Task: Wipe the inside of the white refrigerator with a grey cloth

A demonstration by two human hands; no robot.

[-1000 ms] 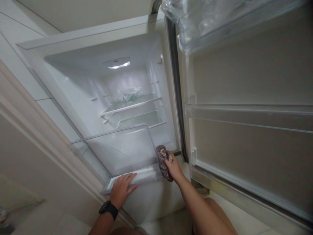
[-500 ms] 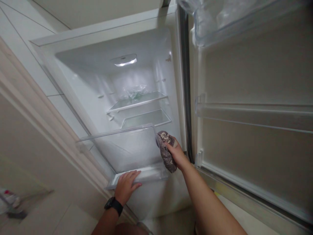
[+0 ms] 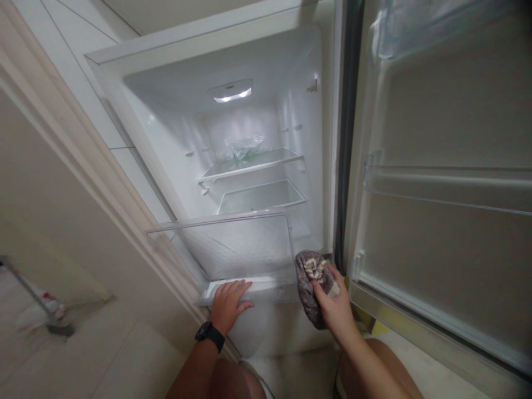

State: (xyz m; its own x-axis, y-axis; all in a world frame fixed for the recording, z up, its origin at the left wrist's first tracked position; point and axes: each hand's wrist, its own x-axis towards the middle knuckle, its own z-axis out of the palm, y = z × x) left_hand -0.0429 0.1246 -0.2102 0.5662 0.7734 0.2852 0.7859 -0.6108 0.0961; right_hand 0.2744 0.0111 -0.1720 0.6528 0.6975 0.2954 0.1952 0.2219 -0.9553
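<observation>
An open fridge fills the view, its light on. A clear plastic drawer (image 3: 233,244) is pulled out at the bottom of the compartment. My left hand (image 3: 229,303), with a black watch on the wrist, lies flat on the drawer's front lip, fingers spread. My right hand (image 3: 334,307) grips a bunched grey-brown cloth (image 3: 311,280) pressed against the drawer's right front corner.
Two glass shelves (image 3: 253,163) sit above the drawer, the upper one holding a crumpled clear plastic bag (image 3: 243,147). The open fridge door (image 3: 440,183) with clear door bins stands at the right. A pale wall runs along the left; a mop-like tool (image 3: 45,316) lies on the tiled floor.
My right hand with the cloth went up along the drawer's right side, then came back down to its front corner. My view swung left. The left hand stayed on the drawer lip.
</observation>
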